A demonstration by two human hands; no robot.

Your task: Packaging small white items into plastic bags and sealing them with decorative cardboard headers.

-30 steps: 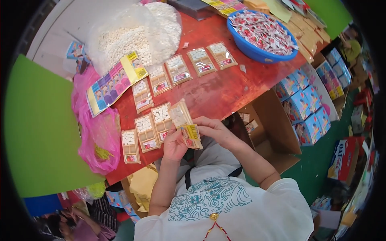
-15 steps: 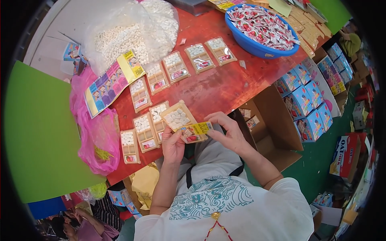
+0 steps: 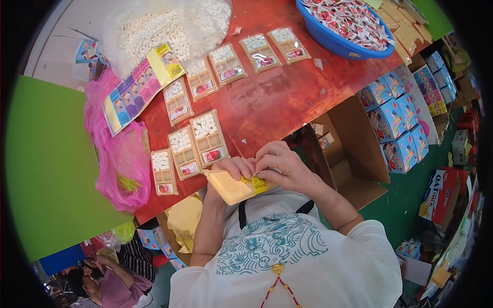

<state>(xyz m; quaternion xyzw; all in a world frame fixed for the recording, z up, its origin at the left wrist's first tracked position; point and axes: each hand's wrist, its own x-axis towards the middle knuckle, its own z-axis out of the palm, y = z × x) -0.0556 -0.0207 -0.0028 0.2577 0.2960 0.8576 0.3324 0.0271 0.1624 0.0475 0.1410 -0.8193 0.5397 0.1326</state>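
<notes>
Close to my body, both hands hold a small beige plastic tray (image 3: 230, 188), tilted with its plain side up. My left hand (image 3: 232, 167) grips it from the far side, fingers curled over the edge. At its right end, the fingertips of my right hand (image 3: 282, 168) pinch a yellow printed label (image 3: 260, 185) that wraps round the tray. What lies on the tray's underside is hidden. Left of my hands stand several similar trays, among them a filled tray (image 3: 208, 136) with white pieces and a red packet. A sheet of colourful labels (image 3: 141, 90) lies beyond them.
A clear bag of white pieces (image 3: 159, 31) sits at the far left, with a pink plastic bag (image 3: 120, 161) nearer. A blue basin (image 3: 339, 47) of small packets stands far right. Beside the red table are an open carton (image 3: 362, 138) and stacked blue boxes (image 3: 395, 123). Another person (image 3: 115, 282) is lower left.
The tray in my hands has been turned over, its white pieces now out of sight. My left hand has moved over its far edge, and my right fingers have closed on the label.
</notes>
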